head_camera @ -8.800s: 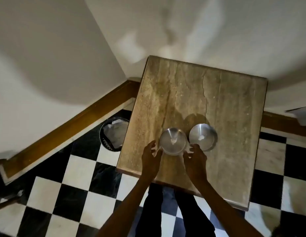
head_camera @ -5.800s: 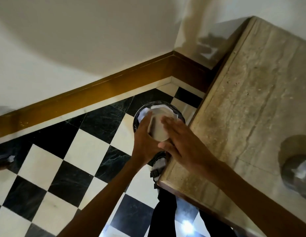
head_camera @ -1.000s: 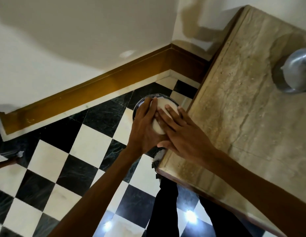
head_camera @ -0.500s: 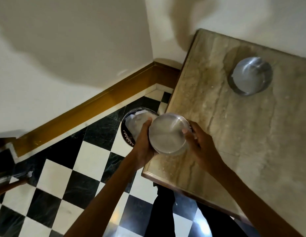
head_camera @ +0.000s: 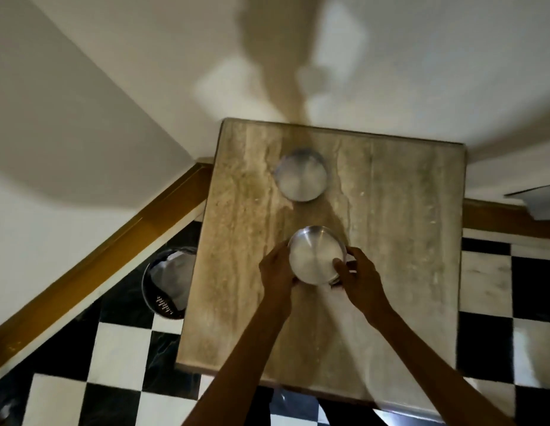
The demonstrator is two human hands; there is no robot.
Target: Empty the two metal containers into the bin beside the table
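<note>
Both of my hands hold a round metal container (head_camera: 313, 256) over the middle of the stone table (head_camera: 406, 272). My left hand (head_camera: 276, 269) grips its left side and my right hand (head_camera: 358, 273) grips its right side. Its inside looks bare. The second metal container (head_camera: 300, 179) stands farther back on the table, apart from my hands; its inside is blurred. The round bin (head_camera: 169, 284) stands on the floor just left of the table, with white paper in it.
The table stands in a corner, with white walls behind and to the left and a wooden skirting board (head_camera: 92, 262) along them. The floor (head_camera: 120, 358) is black-and-white checked. My legs (head_camera: 298, 407) are at the table's near edge.
The container in my hands has moved from the table's left edge, by the bin, to over the middle of the table. The view has swung right and back.
</note>
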